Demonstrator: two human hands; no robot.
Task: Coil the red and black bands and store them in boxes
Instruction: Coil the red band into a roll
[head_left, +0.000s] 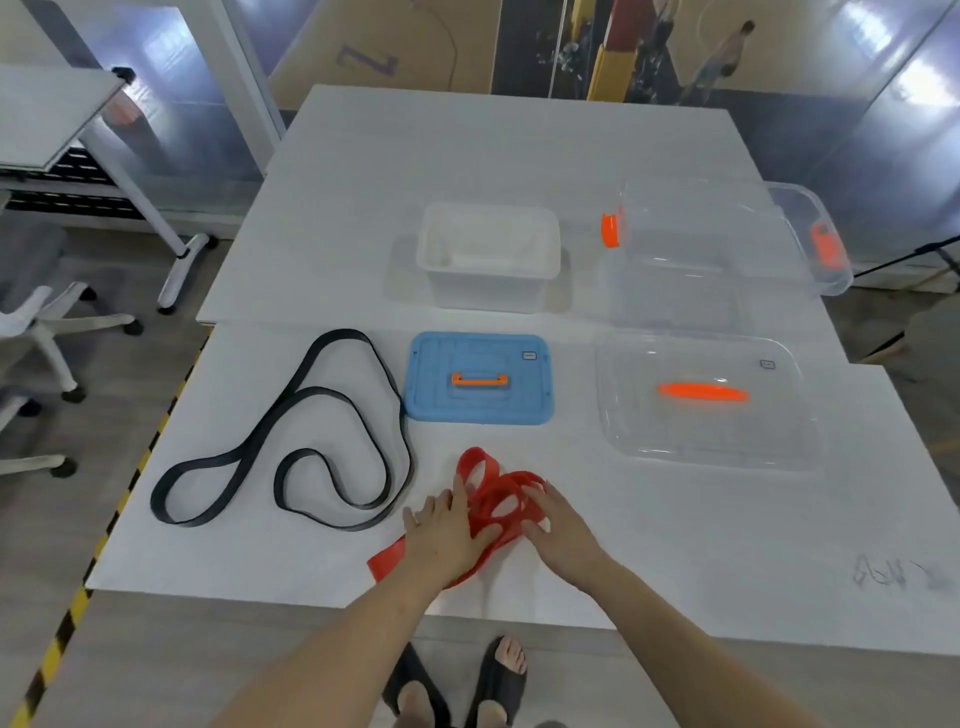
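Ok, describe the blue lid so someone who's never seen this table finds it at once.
On the white table, find the white open box near the middle. On its near side lies the blue lid, flat, between the black band and a clear lid. It alone is opaque blue, with a small orange handle.

The wide red band is seen as smooth, glossy rubber; the thin black band as matt rubber. The rect. blue lid is ribbed matt plastic; the frosted white box & clear lid, glossy plastic. The white worktop is matt, smooth.
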